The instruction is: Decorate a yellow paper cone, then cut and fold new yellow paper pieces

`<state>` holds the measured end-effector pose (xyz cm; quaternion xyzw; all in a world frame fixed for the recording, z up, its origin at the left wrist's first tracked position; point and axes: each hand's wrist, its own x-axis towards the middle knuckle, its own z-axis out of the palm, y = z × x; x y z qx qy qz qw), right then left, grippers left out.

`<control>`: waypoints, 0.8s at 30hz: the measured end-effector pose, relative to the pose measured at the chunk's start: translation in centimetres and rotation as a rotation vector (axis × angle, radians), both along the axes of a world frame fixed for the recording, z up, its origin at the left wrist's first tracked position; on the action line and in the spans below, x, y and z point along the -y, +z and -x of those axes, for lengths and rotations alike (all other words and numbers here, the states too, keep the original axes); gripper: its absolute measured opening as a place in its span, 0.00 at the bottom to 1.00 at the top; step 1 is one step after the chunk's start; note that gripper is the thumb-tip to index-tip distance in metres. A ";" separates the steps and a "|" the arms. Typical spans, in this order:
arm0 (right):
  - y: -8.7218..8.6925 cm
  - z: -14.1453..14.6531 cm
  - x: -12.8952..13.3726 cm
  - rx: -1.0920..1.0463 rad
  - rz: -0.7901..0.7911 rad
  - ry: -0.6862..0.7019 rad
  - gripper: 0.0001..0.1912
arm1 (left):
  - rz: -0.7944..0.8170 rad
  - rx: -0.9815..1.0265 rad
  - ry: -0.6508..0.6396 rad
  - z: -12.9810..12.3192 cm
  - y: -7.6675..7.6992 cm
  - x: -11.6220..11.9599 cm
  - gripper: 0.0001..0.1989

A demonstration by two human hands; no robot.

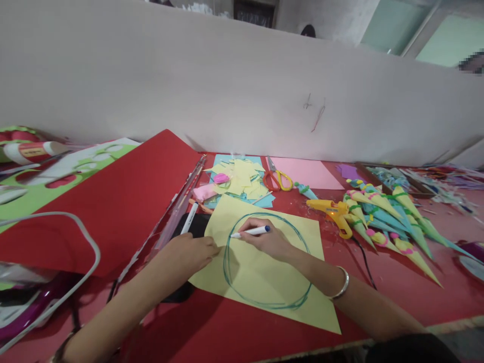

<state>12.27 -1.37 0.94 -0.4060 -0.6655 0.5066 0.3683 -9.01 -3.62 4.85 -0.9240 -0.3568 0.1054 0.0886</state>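
**R hand [271, 243] nearer circle line [280, 305]**

R hand grips pen [256, 231], shaft approx. crosswise, tip leftward on circle line. Yellow sheet [270, 280] under R hand; L hand [189, 255] at its L edge, fingers bent, grip unclear.

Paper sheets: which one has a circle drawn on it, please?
The yellow sheet, under the right hand; the red sheet and pink sheet show no drawing.
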 end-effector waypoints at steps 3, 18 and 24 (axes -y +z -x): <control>-0.1 -0.1 0.0 -0.006 0.005 0.037 0.06 | -0.024 -0.108 0.030 -0.5 -0.2 0.1 0.17; 0.8 -1.4 1.2 0.089 0.202 0.463 0.08 | 0.004 -0.061 0.047 -0.5 0.1 0.1 0.16; 0.8 -1.1 0.8 -0.084 0.338 0.300 0.08 | -0.052 -0.087 0.021 -0.4 -0.4 -0.2 0.17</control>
